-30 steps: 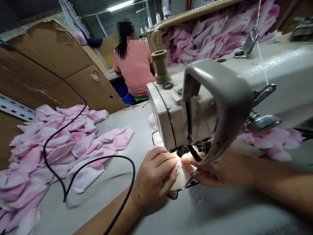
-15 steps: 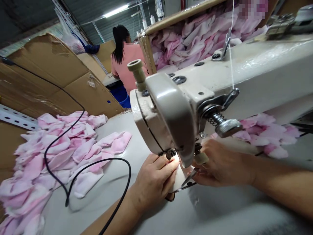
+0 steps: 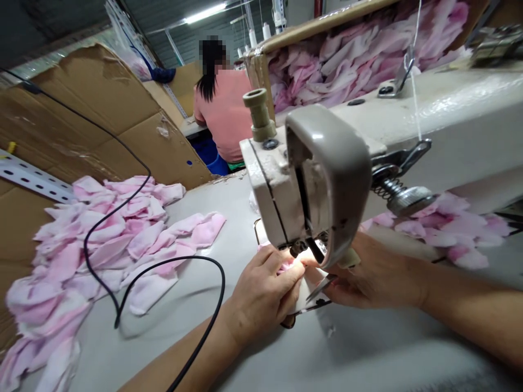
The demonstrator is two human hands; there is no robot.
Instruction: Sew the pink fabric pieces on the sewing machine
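My left hand [image 3: 261, 296] lies knuckles up on the table, its curled fingers pressing a small pink and white fabric piece [image 3: 286, 266] under the head of a cream sewing machine [image 3: 327, 163]. My right hand [image 3: 368, 277] comes in from the right beneath the machine head and holds the same piece, with small metal thread snips [image 3: 322, 287] in its palm. The needle area is lit, and the machine head partly hides it.
A heap of pink fabric pieces [image 3: 93, 239] covers the table's left side, crossed by a black cable [image 3: 163, 272]. More pink pieces lie behind the machine [image 3: 449, 228] and fill a box [image 3: 347, 60]. Cardboard sheets [image 3: 102, 120] stand at the left. A person in a pink shirt [image 3: 224, 114] sits beyond, back turned.
Both hands stay at the needle holding the fabric piece. Only the view has shifted, swinging left and back again.
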